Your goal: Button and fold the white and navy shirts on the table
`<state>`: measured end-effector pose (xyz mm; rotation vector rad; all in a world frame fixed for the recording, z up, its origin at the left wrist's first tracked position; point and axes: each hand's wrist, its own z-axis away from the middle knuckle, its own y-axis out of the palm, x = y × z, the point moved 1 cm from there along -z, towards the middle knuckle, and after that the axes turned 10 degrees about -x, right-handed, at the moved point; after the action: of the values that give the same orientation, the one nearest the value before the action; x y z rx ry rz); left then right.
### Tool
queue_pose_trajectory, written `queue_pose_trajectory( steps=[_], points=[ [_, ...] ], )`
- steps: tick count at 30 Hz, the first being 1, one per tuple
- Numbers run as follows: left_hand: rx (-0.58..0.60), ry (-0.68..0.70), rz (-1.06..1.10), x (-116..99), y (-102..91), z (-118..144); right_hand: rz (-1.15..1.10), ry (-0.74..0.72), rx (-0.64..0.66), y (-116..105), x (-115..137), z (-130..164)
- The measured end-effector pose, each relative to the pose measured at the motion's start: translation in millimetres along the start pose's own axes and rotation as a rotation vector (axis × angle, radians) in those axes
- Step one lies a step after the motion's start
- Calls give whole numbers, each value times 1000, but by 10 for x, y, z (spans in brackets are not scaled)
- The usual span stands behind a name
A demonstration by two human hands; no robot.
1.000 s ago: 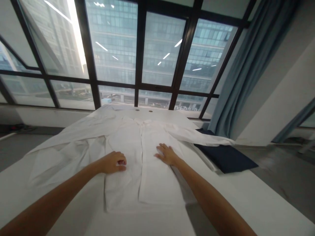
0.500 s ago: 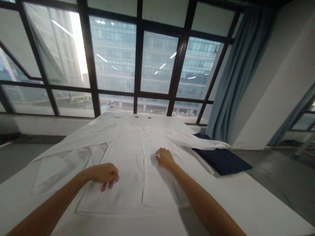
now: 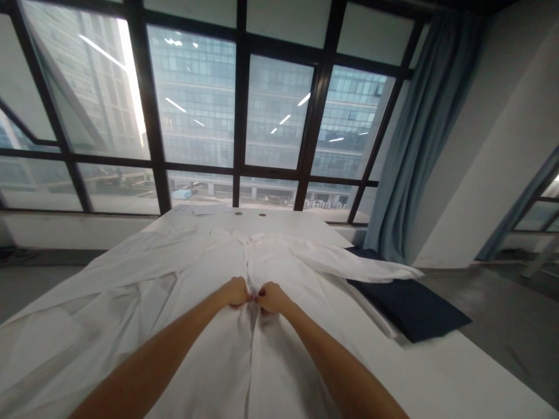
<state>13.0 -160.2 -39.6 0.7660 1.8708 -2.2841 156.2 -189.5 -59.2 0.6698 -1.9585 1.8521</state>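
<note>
White tabletop (image 3: 441, 372) lies under a white long-sleeved shirt (image 3: 218, 355) whose front edges (image 3: 250, 361) your left hand (image 3: 238, 291) and right hand (image 3: 271, 298) pinch; likely light, soft, best held there.

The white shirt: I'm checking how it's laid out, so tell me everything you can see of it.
The white shirt looks like thin, plain, soft cloth. It lies spread on the white table, opening side up, its lower end running out of the picture's bottom edge. A lengthwise opening runs down its middle; the left hand and right hand meet there, seemingly pinching its edges, with creases below. One sleeve stretches right, over a dark blue cloth. Buttons cannot be made out.
</note>
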Motion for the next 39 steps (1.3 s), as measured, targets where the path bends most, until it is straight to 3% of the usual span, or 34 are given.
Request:
queue_pose_trajectory(
  steps=[4,7,14,18,23,30,33,39],
  points=[
    [260,-61,166,8,-28,4,-173,88,17,-24,-95,-15],
    [319,-50,276,28,-6,41,-234,96,31,-25,-154,-39],
    [197,-75,303,-26,153,44,-356,171,82,-35,-177,-103],
    [103,-105,573,64,243,45,-463,180,-43,33,-150,-45],
    [44,0,835,207,302,101,-637,172,-114,153,-189,52],
    [64,59,762,195,346,135,-698,132,-212,212,-204,98],
    [62,83,730,185,349,147,-727,143,-196,215,-189,112],
    [59,84,747,202,361,144,-605,110,-236,201,-227,129]
  ],
)
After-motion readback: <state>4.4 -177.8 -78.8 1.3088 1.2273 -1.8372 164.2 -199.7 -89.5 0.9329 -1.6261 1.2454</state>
